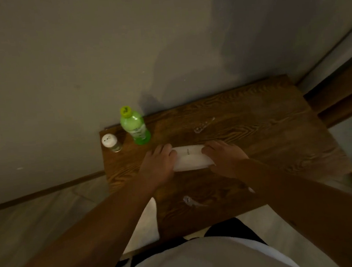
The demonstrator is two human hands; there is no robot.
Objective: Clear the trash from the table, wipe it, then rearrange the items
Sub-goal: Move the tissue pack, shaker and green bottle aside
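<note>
Between both hands [158,164] [224,159], white packet [191,158] long axis left-right.

- One wooden table [255,130].
- One green bottle [135,127] with a yellow-green cap.
- One small shaker jar [111,142] with a white lid.
- One white packet [191,157].
- Two clear wet-looking smears [203,126] [190,201].
- Two hands: left hand [157,167], right hand [226,156].

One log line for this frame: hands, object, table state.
left hand + right hand: on white packet | wrappers uncleared | bottle, shaker far-left corner
</note>
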